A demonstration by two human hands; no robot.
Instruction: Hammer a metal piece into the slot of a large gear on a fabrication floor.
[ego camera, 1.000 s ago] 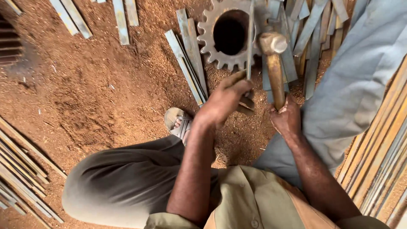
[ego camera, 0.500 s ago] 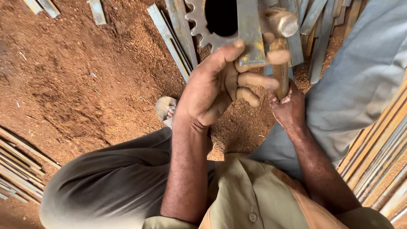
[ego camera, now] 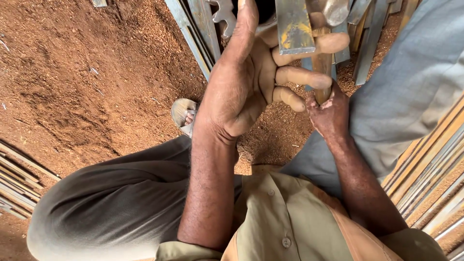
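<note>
My left grip [ego camera: 251, 92] pinches a flat metal strip [ego camera: 294, 26] at the top centre of the frame. My right grip [ego camera: 328, 113] is clenched around a wooden hammer handle [ego camera: 321, 67], just right of the strip, above red dirt floor [ego camera: 87, 87].

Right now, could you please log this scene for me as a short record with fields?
left hand: left hand raised, holding a flat metal strip between thumb and fingers
right hand: right hand gripping the wooden handle of a hammer
behind hands: toothed gear, partly hidden
ground: reddish dirt
sides: loose metal strips
foot: sandal
</note>
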